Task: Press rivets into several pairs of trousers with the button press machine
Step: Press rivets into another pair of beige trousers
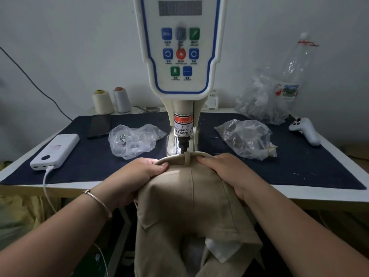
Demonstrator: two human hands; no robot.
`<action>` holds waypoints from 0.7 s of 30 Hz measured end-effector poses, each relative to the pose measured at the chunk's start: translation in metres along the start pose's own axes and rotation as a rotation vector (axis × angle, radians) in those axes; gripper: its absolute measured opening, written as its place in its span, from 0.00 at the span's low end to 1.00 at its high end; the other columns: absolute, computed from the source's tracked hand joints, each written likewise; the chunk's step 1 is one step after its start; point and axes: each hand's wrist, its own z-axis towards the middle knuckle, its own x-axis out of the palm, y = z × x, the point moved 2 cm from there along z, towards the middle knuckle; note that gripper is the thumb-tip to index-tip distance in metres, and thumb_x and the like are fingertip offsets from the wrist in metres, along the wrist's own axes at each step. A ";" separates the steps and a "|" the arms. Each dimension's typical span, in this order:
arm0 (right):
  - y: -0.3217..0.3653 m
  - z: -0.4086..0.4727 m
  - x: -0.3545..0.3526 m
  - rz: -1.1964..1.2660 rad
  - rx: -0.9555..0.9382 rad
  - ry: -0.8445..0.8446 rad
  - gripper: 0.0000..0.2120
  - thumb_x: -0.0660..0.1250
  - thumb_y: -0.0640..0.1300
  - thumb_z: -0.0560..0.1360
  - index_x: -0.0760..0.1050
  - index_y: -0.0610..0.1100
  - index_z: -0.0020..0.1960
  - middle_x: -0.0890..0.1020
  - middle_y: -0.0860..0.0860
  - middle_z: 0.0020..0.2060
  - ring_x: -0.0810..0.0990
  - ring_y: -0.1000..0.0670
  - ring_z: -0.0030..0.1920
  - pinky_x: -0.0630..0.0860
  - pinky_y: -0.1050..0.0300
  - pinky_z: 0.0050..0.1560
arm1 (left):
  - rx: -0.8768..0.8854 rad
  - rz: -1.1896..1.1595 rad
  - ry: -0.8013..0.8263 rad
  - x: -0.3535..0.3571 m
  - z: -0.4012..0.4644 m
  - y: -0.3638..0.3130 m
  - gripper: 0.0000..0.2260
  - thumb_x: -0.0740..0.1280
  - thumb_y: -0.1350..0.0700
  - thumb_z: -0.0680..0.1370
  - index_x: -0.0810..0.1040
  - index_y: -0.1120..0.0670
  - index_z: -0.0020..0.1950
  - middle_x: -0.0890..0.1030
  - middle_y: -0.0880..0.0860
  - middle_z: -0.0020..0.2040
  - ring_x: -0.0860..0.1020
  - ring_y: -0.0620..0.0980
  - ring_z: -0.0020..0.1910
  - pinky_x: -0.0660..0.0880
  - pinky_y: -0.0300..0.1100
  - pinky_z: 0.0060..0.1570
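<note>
Waistband lined up under the press head.
Both hands, left hand (137, 174) and right hand (225, 172), pinch the soft, limp beige trousers (191, 198) at the firmer waistband (201, 153), beside the belt loop (187, 159).

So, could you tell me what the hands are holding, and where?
Both the left hand and right hand grip the beige trousers at the waistband, either side of the belt loop.

Your trousers (191, 206) cover the spot under the press machine (180, 56), so its lower die is hidden, and its top is cut off. The display (180, 8) and button labels are too blurred to read. The clear bags (135, 139) near the table's middle perhaps hold rivets; too small to tell.
</note>
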 end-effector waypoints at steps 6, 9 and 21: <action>0.010 0.025 -0.003 0.156 0.145 0.011 0.05 0.72 0.44 0.73 0.82 0.41 0.44 0.83 0.46 0.31 0.81 0.49 0.31 0.77 0.58 0.36 | 0.031 0.130 -0.127 -0.007 0.020 -0.010 0.12 0.70 0.51 0.79 0.84 0.60 0.50 0.80 0.59 0.39 0.75 0.53 0.38 0.67 0.42 0.37; 0.009 0.034 -0.006 0.152 0.187 0.027 0.07 0.73 0.45 0.72 0.82 0.41 0.45 0.84 0.45 0.33 0.82 0.47 0.33 0.79 0.56 0.39 | 0.026 0.155 -0.175 -0.006 0.029 -0.009 0.15 0.71 0.48 0.77 0.83 0.61 0.48 0.80 0.58 0.37 0.76 0.52 0.35 0.68 0.42 0.36; -0.005 0.058 -0.003 -0.346 -0.153 -0.119 0.31 0.67 0.56 0.76 0.53 0.49 0.24 0.56 0.56 0.18 0.56 0.56 0.19 0.56 0.57 0.29 | 0.183 0.490 -0.250 -0.012 0.044 -0.004 0.23 0.65 0.40 0.79 0.67 0.56 0.34 0.68 0.55 0.31 0.66 0.50 0.32 0.62 0.44 0.35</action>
